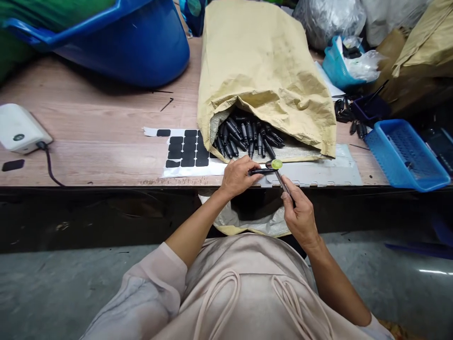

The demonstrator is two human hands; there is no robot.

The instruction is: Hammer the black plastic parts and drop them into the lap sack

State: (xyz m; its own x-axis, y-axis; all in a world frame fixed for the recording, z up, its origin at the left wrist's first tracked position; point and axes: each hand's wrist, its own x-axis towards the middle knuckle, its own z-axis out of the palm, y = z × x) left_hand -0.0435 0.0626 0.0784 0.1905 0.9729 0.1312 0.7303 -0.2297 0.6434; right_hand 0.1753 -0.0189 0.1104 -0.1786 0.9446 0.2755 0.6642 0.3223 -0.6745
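At the table's front edge, my left hand (239, 176) pinches a slim black part (262, 171) that points right. My right hand (300, 211) is closed round a metal-shafted tool (282, 181) with a dark handle. The tool's upper end, by a round yellow-green piece (276, 164), meets the black part's right end; whether they touch is too small to tell. Just beyond my hands lies an open tan sack (258, 56), with many black tubular parts (244, 134) at its mouth.
Black rounded stickers (190, 150) on a white sheet lie left of the sack. A blue tub (130, 47) and white device (21, 127) are further left. At right are a blue basket (408, 153) and a turquoise basket (341, 66). Below the edge hangs an open sack (230, 218).
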